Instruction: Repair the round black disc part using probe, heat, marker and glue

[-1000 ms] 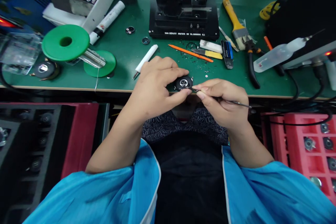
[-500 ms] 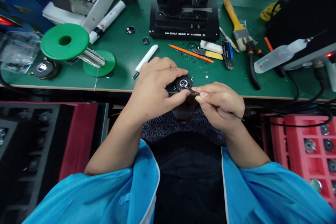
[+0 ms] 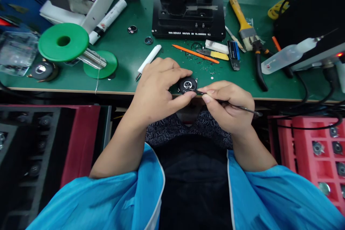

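A round black watch case lies at the bench's front edge, its back with a shiny ring-shaped sensor window turned up. My left hand grips it between thumb and fingers, closed around its left side. My right hand pinches a thin dark metal pick, whose tip meets the watch back near the lower right of the sensor window. The tool's rear end sticks out past the right palm. Whether the tip presses in or only touches, I cannot tell.
Behind the hands lie a white pen, an orange stick, a yellow knife, a brush and pliers. A black press stands at the back, a solder wire spool at left. Red foam trays flank the bench below.
My right hand has turned slightly, so more of the pick's rear end shows at the right. The left hand and the watch case stay nearly in place.
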A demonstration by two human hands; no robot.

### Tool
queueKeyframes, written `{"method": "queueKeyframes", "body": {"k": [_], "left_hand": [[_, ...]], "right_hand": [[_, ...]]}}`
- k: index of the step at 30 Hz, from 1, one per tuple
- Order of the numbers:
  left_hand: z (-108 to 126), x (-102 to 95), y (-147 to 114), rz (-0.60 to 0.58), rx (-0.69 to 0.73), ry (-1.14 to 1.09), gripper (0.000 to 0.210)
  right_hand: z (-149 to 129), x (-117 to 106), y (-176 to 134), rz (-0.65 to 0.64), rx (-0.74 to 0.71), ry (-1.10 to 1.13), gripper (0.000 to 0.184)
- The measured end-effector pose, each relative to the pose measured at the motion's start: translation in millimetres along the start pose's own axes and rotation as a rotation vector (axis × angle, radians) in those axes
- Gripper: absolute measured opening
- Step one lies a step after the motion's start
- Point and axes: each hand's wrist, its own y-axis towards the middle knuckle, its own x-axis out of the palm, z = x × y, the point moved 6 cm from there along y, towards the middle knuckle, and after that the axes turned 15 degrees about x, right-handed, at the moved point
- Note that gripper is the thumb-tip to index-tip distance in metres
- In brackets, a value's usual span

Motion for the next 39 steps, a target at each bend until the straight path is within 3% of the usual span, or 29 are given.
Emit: {"method": "queueKeyframes", "body": {"k": [8,17,27,39], "left_hand": [[-0.5,0.3,0.1,0.018,0.002,-0.007,0.034],[-1.3,0.9,0.1,0.031,-0.005,-0.012,0.032],[-0.8,2.7,-0.2,0.046,-0.045,0.017,0.049],[1.8,3.5,-0.6,0.074,-0.04,0.07,0.039]], "right_hand": [[-2.5,1.8,3.3,-0.015,0.012,-0.005,0.022],[-4.0,2.3,-2.1,-0.009,-0.109,-0.111,0.02],[0.9,-1.5,-1.7,0.084,-0.09,-0.017,0.026],[-1.6,-0.8,-0.6,0.051,-0.08,-0.041,0.028]]}}
